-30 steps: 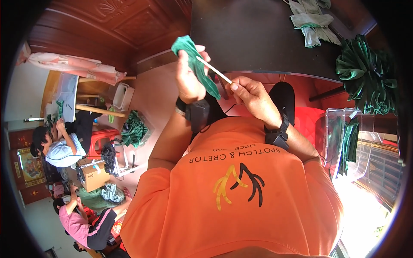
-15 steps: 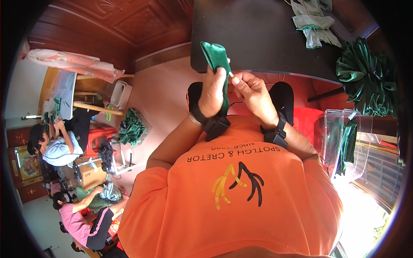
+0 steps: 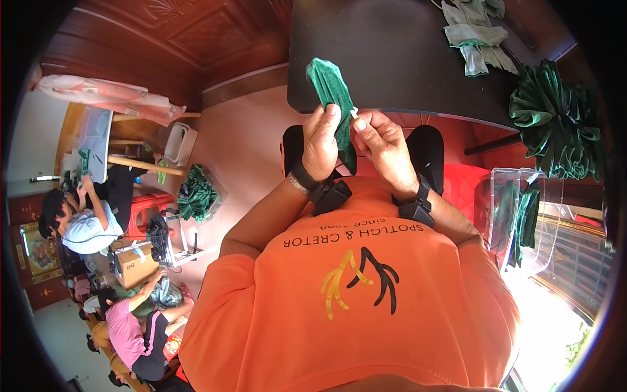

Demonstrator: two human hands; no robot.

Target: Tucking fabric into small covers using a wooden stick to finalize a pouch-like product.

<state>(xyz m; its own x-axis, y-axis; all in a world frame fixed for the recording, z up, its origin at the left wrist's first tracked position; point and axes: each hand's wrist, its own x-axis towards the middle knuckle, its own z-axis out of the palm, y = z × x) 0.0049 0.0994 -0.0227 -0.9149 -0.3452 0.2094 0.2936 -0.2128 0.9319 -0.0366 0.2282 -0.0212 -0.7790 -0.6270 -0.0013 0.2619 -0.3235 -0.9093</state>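
A narrow strip of green velvet cloth [image 3: 332, 81], folded or tube-shaped, stands up from my left hand [image 3: 319, 145]. That hand is closed around its middle, thumb on top, and the cloth's lower end hangs below the palm. My right hand [image 3: 384, 145] is beside it, thumb and forefinger pinched at the cloth's right edge. A small white piece [image 3: 354, 113] shows at those fingertips; its kind is too small to make out. Both hands are in front of my orange shirt, just short of the black table.
The black table [image 3: 392, 59] lies ahead, with pale green cloth pieces [image 3: 475, 39] on it. At right hang gathered dark green velvet pieces [image 3: 555, 121], above a clear plastic box [image 3: 503, 215]. Co-workers sit at left, near a green bundle [image 3: 197, 194] and a cardboard box [image 3: 136, 264].
The velvet strip has turned and spread slightly in my left hand, its top shifting up. Both hands stay close together. At left, the co-worker in pink has shifted position.
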